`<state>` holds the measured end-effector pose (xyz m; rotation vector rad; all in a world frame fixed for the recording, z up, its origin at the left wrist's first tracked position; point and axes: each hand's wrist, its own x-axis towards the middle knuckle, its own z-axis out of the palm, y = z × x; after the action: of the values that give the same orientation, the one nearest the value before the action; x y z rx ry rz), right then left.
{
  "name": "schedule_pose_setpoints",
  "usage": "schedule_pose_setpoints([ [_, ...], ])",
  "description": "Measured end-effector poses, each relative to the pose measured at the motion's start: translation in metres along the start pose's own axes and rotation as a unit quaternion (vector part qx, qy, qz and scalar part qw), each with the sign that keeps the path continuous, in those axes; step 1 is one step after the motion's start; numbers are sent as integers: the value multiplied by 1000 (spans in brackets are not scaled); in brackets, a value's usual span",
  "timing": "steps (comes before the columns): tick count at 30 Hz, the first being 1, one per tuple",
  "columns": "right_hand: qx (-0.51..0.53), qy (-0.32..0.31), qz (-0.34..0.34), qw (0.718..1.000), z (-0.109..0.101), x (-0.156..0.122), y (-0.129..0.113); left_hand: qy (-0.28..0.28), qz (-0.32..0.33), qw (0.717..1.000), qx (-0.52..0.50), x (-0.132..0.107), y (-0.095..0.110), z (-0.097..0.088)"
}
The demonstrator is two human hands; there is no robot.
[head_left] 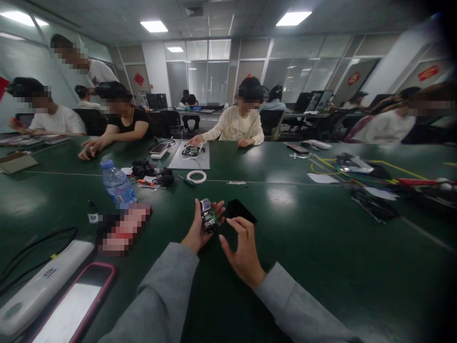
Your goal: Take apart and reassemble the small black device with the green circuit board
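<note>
Within the left hand (194, 232), propped between the thumb and loosely extended fingers, a small green circuit board (209, 219) shows bare components; a slack hold could let it slip onto the table (339, 247), and a careless fingertip could scuff its parts. Toward four o'clock from it, the right hand (244, 248) has thumb and forefinger parted, gripping nothing. At three o'clock, a black object (241, 210) sits beyond those knuckles, which might shove it. Near ten o'clock, the water bottle (118, 185) seems safely out of reach.
</note>
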<state>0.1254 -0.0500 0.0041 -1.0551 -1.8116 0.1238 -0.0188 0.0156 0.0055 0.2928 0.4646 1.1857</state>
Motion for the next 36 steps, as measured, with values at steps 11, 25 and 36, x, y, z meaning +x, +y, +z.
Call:
schedule_pose_setpoints([
  [11,544,-128,394,730,35,26,5,-27,0,998,62,-4,-2,7],
  [25,604,-156,455,636,-4,53,10,-114,-55,984,127,-7,-2,4],
  [36,459,203,306,809,-106,120,43,-11,-16,994,103,6,5,-5],
])
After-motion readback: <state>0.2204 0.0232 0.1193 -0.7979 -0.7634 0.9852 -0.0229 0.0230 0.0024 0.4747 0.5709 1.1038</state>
